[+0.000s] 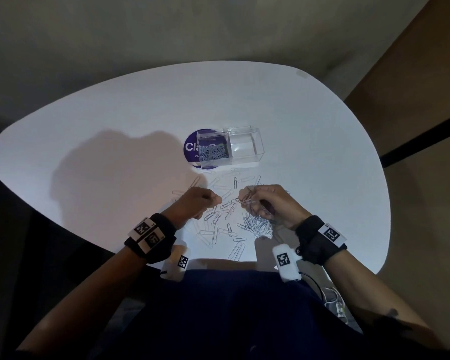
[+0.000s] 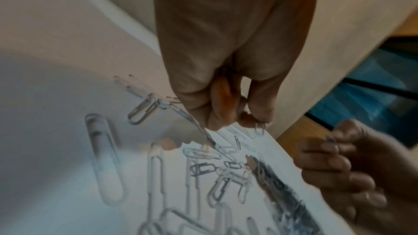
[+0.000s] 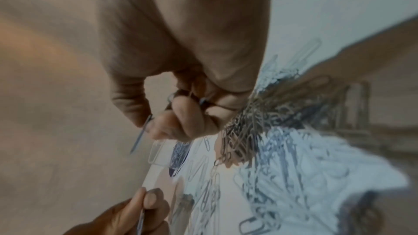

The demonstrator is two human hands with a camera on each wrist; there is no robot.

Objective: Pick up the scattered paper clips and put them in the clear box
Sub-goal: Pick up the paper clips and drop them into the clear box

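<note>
Silver paper clips lie scattered on the white table, with a denser pile under my right wrist. The clear box stands beyond them, open on top, with several clips heaped in its left half. My right hand hovers over the scatter and grips a small bunch of clips; the right wrist view shows one clip sticking out between thumb and finger. Just to its left, my left hand is curled and pinches a single clip at its fingertips.
A round purple sticker lies under the box's left end. The table's near edge runs just below the clips, against my dark-clothed lap. A white cable hangs at the lower right. Bare tabletop spreads to the left and far side.
</note>
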